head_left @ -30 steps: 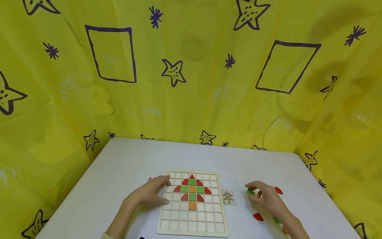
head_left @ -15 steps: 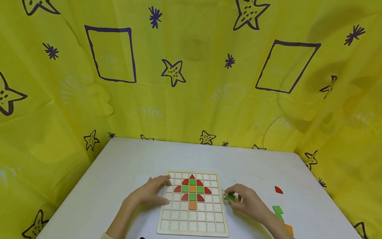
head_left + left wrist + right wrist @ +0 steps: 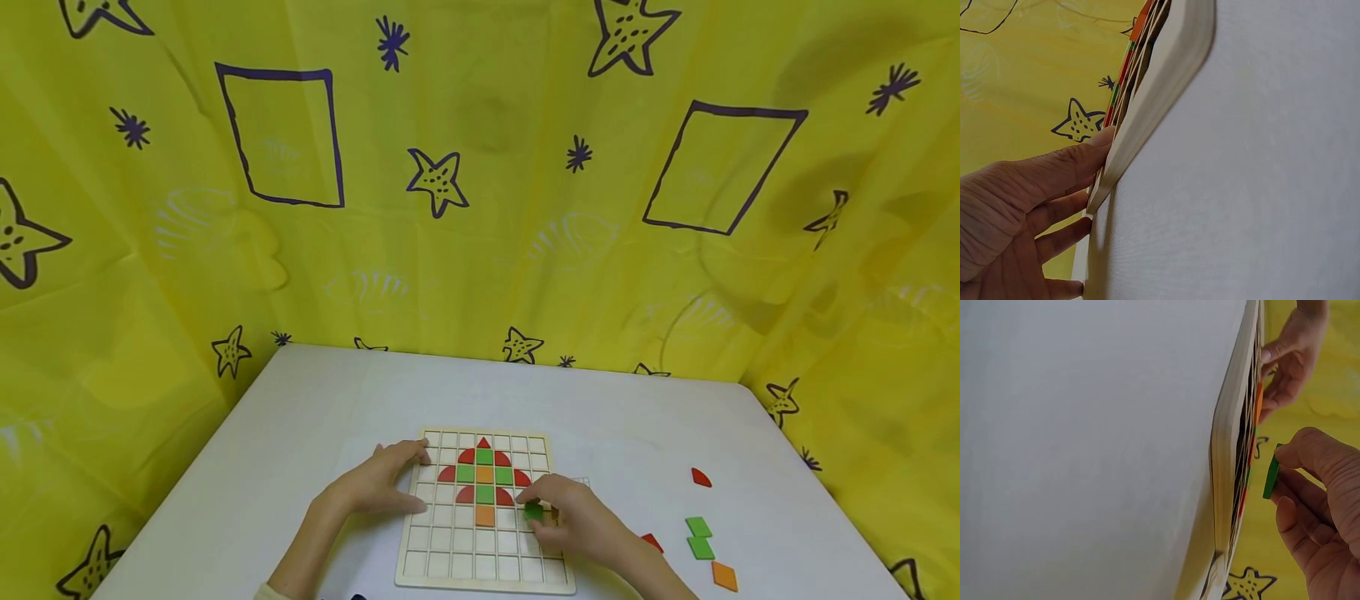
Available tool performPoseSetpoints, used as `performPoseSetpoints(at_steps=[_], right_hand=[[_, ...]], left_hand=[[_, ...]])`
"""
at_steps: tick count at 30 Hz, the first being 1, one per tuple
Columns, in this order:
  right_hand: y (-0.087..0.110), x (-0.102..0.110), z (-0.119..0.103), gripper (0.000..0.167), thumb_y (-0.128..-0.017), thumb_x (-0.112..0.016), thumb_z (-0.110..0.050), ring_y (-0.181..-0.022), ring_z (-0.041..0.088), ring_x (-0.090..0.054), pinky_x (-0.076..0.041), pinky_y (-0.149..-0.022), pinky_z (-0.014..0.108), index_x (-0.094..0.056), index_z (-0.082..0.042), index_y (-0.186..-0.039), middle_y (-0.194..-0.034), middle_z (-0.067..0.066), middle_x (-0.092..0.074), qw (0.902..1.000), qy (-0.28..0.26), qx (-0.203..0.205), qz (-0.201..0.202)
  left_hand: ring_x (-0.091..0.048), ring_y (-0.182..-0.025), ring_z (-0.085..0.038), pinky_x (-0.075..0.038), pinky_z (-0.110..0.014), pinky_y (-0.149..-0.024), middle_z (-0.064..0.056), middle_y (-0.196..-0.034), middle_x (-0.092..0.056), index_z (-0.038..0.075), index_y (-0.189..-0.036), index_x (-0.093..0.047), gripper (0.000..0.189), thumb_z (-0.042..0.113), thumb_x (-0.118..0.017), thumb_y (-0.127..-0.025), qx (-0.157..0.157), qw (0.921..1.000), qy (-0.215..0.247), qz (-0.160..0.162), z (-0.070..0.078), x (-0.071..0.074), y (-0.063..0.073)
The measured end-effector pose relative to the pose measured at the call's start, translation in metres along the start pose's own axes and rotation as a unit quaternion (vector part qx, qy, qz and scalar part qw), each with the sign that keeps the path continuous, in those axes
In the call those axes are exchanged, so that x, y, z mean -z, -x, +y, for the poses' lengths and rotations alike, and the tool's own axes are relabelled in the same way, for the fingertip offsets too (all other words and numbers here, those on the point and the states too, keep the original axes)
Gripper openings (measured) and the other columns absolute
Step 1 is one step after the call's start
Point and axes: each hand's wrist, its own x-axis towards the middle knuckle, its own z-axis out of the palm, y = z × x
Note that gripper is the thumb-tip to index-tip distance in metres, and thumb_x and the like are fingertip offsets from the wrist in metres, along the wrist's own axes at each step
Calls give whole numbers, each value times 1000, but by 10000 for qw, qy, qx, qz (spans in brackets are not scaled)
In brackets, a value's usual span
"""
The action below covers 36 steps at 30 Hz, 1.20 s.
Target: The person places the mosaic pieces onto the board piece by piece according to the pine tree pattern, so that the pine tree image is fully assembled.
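A wooden grid board (image 3: 448, 567) lies on the white table, with red, green and orange tiles set in a tree shape. At its left edge rests my left hand (image 3: 375, 483), thumb and fingers spread along the rim; the left wrist view shows the thumb tip (image 3: 1105, 136) right at the rim. Over the right part of the board, my right hand (image 3: 577, 518) pinches a green square tile (image 3: 533, 511) between thumb and fingers. In the right wrist view this green tile (image 3: 1271, 478) is held above the board's surface, beside the set pieces.
A small printed pattern card (image 3: 582, 481) lies right of the board, mostly hidden by my right hand. Loose pieces lie farther right: red quarter-rounds (image 3: 701, 477), green squares (image 3: 701, 547) and an orange square (image 3: 724, 576). A yellow curtain (image 3: 495, 275) hangs behind the table.
My right hand has carried the green tile leftward from the loose pieces, past the card, to over the board's right side. The left hand has stayed at the board's edge.
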Motion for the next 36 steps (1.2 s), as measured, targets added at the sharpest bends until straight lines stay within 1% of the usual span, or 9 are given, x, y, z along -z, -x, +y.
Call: performPoseSetpoints(at_steps=[3, 7, 10, 16, 20, 24, 29, 33, 36], right_hand=[[-5, -5, -4, 24, -90, -76, -9, -95, 7, -60, -54, -87, 28, -73, -15, -113, -110, -8, -72, 9997, 134, 101, -161], [-11, -10, -7, 25, -89, -76, -9, -99, 6, -63, -56, -89, 29, -74, -14, -113, -111, -8, -73, 9981, 433, 339, -269], [-15, -13, -9, 24, -89, -75, -9, -101, 6, -64, -57, -90, 26, -74, -15, -113, -111, -9, -72, 9969, 579, 372, -386], [-22, -17, -9, 24, -89, -74, -8, -94, 4, -59, -54, -83, 19, -73, -18, -111, -111, -12, -70, 9968, 413, 251, -636], [-25, -19, -11, 23, -89, -74, -8, -94, 3, -60, -55, -84, 20, -73, -18, -110, -107, -12, -70, 9959, 503, 449, -602], [-29, -20, -13, 22, -90, -74, -9, -100, 4, -64, -57, -90, 25, -74, -18, -110, -108, -12, -71, 9944, 610, 660, -559], [-32, -23, -16, 22, -91, -73, -8, -103, 3, -64, -56, -93, 24, -75, -18, -110, -109, -13, -71, 9917, 623, 868, -720], [-31, -23, -18, 22, -92, -73, -11, -102, 2, -63, -55, -91, 23, -76, -19, -112, -108, -16, -72, 9903, 764, 797, -845], [-25, -19, -17, 22, -92, -73, -11, -101, 3, -63, -56, -90, 24, -76, -19, -112, -109, -15, -72, 9917, 779, 666, -782]], left_hand=[[-34, -147, -46, -5, -73, -120, -20, -154, -47, 10, -114, -59, 47, 19, -88, -78, 13, 10000, -2, -6, 0, 0, 0], [-34, -147, -46, -5, -73, -119, -20, -154, -47, 10, -114, -59, 46, 19, -88, -79, 4, 10000, 4, 4, 1, 0, 0], [-34, -147, -46, -5, -73, -119, -21, -154, -47, 9, -114, -59, 47, 19, -88, -79, 3, 10000, 19, -3, 1, 0, 0], [-34, -148, -46, -6, -73, -120, -21, -155, -47, 11, -114, -59, 46, 20, -87, -79, 71, 10000, 19, -26, 2, 1, 0], [-35, -148, -45, -8, -72, -120, -19, -154, -48, 11, -114, -59, 45, 20, -87, -79, 100, 9999, -10, -20, 2, 1, -1], [-35, -147, -45, -8, -73, -120, -19, -154, -48, 11, -114, -59, 46, 20, -87, -79, 103, 9999, -11, -30, 2, 1, -1], [-35, -147, -45, -7, -74, -119, -19, -154, -48, 11, -114, -59, 46, 20, -87, -79, 68, 10000, -40, -40, 2, 2, 0], [-35, -148, -44, -7, -74, -119, -20, -155, -47, 11, -114, -59, 46, 21, -87, -79, 62, 10000, -55, -53, 1, 1, 0], [-35, -148, -44, -8, -73, -119, -20, -155, -47, 11, -114, -59, 46, 21, -87, -79, 59, 9999, -82, -61, 0, 1, -1]])
